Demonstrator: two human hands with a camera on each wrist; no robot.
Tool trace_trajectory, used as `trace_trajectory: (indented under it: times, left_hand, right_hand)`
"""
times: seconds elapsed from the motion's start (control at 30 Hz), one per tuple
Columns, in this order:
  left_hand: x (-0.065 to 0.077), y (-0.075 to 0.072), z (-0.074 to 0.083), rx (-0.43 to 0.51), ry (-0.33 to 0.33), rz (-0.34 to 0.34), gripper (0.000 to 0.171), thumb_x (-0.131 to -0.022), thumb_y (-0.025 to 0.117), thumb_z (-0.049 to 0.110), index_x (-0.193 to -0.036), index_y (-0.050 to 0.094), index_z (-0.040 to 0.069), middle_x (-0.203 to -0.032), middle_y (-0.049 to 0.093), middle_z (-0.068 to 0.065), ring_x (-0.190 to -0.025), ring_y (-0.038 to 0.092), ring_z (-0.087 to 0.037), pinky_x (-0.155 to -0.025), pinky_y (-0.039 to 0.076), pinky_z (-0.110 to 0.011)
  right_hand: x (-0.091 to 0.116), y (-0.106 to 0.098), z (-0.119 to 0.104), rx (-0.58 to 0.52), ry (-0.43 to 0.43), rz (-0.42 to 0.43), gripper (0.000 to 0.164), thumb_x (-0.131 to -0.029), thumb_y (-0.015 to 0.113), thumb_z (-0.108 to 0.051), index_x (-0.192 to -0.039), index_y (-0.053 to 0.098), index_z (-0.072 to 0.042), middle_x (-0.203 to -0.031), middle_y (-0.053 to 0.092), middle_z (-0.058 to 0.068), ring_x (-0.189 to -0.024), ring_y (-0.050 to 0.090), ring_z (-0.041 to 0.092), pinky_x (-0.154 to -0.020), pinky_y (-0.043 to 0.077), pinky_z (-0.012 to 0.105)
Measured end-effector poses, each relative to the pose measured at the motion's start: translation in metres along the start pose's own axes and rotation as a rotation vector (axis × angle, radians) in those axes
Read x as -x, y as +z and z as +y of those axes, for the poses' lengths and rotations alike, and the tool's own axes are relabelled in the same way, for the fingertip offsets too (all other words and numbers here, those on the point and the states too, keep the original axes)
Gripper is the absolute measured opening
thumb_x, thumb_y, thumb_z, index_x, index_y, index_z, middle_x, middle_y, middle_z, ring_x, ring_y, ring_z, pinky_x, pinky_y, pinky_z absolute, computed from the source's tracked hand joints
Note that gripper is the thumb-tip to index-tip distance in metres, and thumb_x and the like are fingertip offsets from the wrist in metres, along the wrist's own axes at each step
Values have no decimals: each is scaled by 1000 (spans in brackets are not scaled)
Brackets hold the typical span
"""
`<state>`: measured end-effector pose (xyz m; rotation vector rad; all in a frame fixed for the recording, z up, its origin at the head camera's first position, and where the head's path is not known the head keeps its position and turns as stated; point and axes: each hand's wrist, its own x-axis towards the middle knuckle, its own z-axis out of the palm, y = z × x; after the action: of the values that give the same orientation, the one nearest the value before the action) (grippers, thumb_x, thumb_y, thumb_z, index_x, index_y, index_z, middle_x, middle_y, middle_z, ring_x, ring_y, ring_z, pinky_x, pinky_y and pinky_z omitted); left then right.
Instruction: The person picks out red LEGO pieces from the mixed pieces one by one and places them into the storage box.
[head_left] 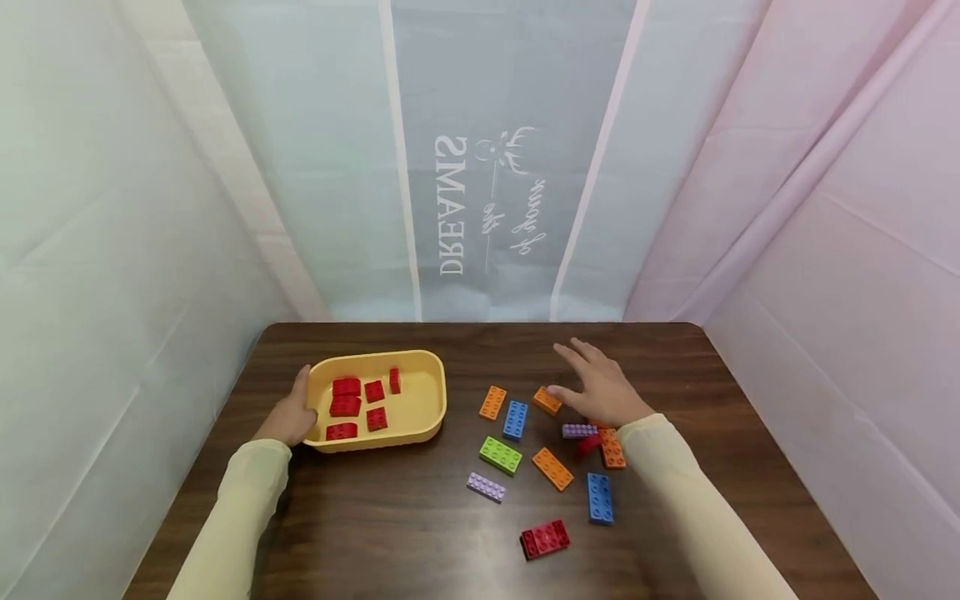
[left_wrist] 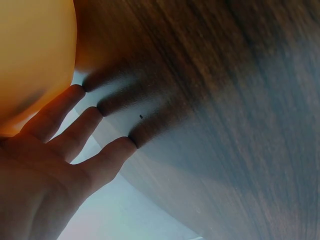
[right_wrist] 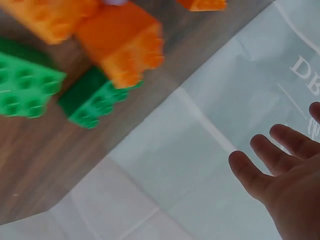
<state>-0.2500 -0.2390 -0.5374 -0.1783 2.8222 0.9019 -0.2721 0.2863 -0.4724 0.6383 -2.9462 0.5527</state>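
Observation:
My left hand [head_left: 288,418] is at the left end of a yellow tray [head_left: 432,408], its thumb and index finger against the wall. In the left wrist view, three extended fingers of that hand reach down to the tabletop beside the tray. Several red bricks [head_left: 346,406] lie inside the tray. Over the bricks on the right, my right hand [head_left: 606,390] hovers with spread fingers and nothing held. An orange brick [head_left: 547,401] lies by its thumb. Near the wrist are a purple brick [head_left: 579,431], a blurred red piece [head_left: 589,444] and an orange brick [head_left: 612,448].
Other loose bricks lie mid-table: blue [head_left: 515,419], lime green [head_left: 500,455], lilac [head_left: 486,487], orange [head_left: 553,469] and dark red [head_left: 545,539]. Green bricks [right_wrist: 97,100] show in the right wrist view. Fabric walls [head_left: 495,100] surround the brown table [head_left: 390,533] at the back and sides.

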Motion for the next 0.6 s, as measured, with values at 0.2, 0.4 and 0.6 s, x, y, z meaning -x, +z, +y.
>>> trace_trajectory:
  times: [0.2,0.4,0.6]
  left_hand:
    - [-1,-2,-4,3,-22,-15,87,-88,40,10,-155,-16,8,-141,37,-41,-99,53,-40,-89,43,-56]
    - [2,-4,-5,-2,-21,-12,88,-88,41,10,-155,-15,6,-142,35,-41,-101,51,-41,-90,42,-58]
    - [2,-3,2,-7,-33,-17,88,-88,42,10,-155,-16,8,-141,35,-40,-100,51,-41,-89,42,-57]
  right_hand:
    - [35,7,13,13,70,45,71,-90,52,-60,-138,55,-8,-138,52,19,-125,48,39,-101,37,62]
    - [56,28,21,24,258,-58,52,-89,60,-51,-111,69,-5,-89,66,5,-73,55,19,-73,54,42]
    - [69,45,26,60,342,-124,41,-85,67,-47,-97,69,-8,-67,55,1,-62,48,19,-59,46,35]
